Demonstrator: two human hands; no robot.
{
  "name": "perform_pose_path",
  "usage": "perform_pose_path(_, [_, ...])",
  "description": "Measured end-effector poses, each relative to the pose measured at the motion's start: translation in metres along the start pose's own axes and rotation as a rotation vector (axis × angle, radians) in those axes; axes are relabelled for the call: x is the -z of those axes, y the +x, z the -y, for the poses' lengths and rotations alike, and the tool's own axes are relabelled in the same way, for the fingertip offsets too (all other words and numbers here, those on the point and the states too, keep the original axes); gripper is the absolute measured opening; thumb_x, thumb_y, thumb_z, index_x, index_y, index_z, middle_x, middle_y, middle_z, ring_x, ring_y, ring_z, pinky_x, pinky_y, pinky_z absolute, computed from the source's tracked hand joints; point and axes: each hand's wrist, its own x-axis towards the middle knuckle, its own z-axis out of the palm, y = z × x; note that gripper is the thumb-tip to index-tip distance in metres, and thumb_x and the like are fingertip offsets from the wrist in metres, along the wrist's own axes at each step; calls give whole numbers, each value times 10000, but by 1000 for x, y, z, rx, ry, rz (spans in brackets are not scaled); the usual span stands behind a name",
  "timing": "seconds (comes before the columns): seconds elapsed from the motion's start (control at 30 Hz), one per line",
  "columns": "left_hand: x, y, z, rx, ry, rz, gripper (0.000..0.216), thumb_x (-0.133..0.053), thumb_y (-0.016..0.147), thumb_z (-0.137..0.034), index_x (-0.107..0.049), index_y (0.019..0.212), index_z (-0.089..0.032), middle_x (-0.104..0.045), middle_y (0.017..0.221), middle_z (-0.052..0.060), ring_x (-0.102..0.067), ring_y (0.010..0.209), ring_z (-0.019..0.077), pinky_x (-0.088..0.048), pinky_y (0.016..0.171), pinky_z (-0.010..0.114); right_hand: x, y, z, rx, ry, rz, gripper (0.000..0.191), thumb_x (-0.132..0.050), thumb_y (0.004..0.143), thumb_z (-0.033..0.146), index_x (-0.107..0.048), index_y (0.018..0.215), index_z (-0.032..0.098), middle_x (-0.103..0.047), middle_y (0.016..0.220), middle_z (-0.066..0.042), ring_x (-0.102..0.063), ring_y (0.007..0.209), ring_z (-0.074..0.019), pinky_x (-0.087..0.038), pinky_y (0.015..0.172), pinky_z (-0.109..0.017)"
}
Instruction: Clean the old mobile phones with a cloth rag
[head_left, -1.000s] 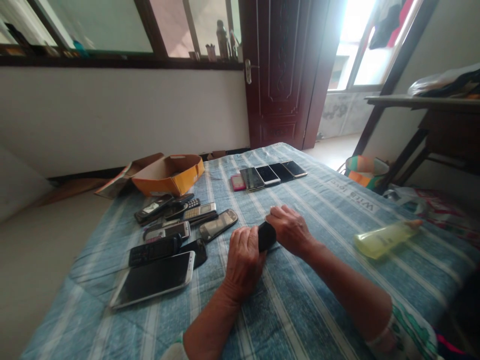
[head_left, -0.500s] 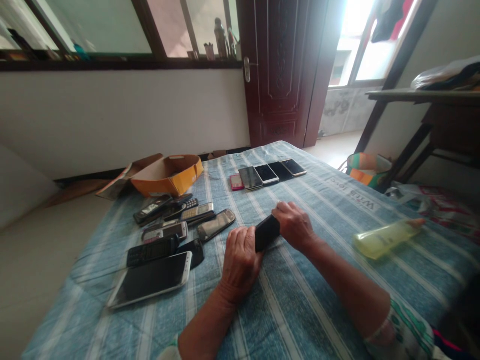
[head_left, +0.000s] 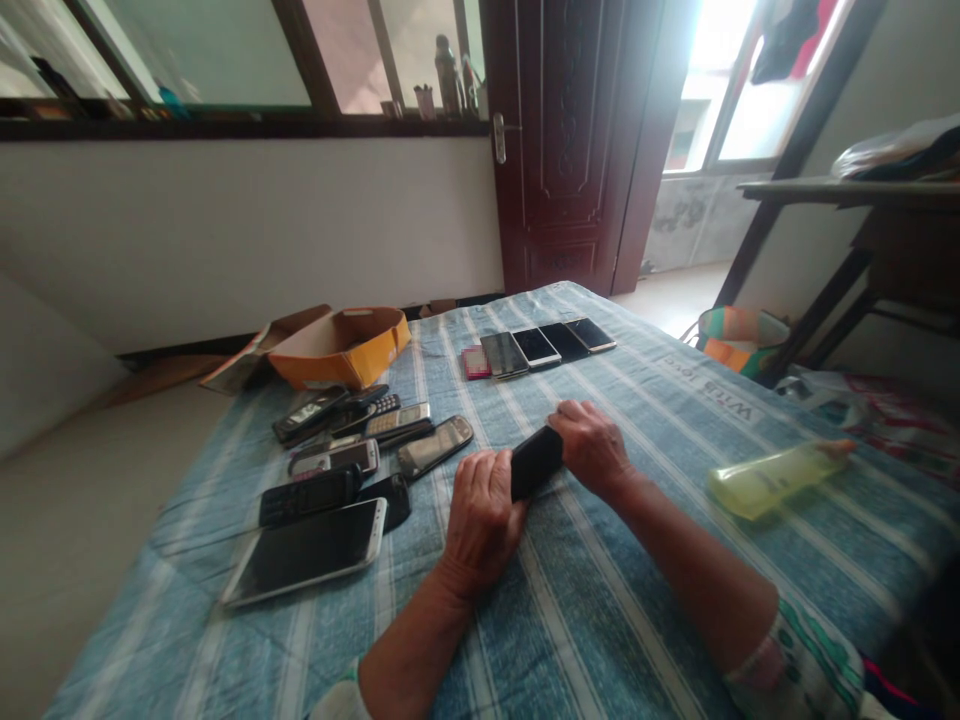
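Note:
A black phone point(head_left: 537, 462) is held tilted just above the striped cloth, between my two hands. My left hand point(head_left: 484, 510) wraps around its near left end, fingers on top. At the far right end, my right hand point(head_left: 592, 443) grips it with bent fingers; the fingertips are partly hidden. To the left lies a loose group of old phones: a large white-framed phone point(head_left: 311, 553), a black keypad phone point(head_left: 311, 495), a silver phone point(head_left: 435, 447) and several more. Farther off, several phones lie in a row, among them a white one point(head_left: 536, 346), beside a small pink-edged item point(head_left: 475, 362).
An open orange box point(head_left: 352, 365) stands at the table's far left edge. On the right, a yellowish transparent bottle point(head_left: 772, 480) lies on its side on the blue striped cloth point(head_left: 637, 620). A dark door point(head_left: 562, 150) and a side table point(head_left: 847, 193) stand beyond.
The view has shifted slightly, so the surroundings sit a little farther right. Both hands keep their hold on the black phone, almost unmoved.

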Motion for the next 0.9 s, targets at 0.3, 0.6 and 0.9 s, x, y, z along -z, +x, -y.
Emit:
perform_pose_path(0.3, [-3, -1, 1, 56, -12, 12, 507, -649, 788, -167, -461, 1246, -57, -592, 1052, 192, -558, 982, 342, -519, 887, 514, -16, 2, -18, -246, 306, 46, 295, -469, 866, 95, -706, 1004, 206, -667, 1022, -41, -596, 897, -152, -389, 761, -212])
perform_pose_path(0.6, [-1, -1, 2, 114, -29, 43, 518, -672, 766, -181, -461, 1229, -83, -599, 1048, 175, -563, 970, 331, -516, 882, 500, -7, 5, -19, -287, 243, 220, 252, -476, 817, 99, -698, 769, 208, -662, 843, -21, -572, 728, -127, -319, 609, -230])
perform_pose_path(0.9, [0, 2, 2, 192, -42, 95, 489, -698, 732, -220, -472, 1157, -135, -606, 982, 123, -581, 911, 305, -528, 826, 447, 1, 2, -13, -274, 118, 301, 264, -465, 876, 167, -708, 793, 225, -670, 932, -42, -604, 782, -151, -309, 608, -264])
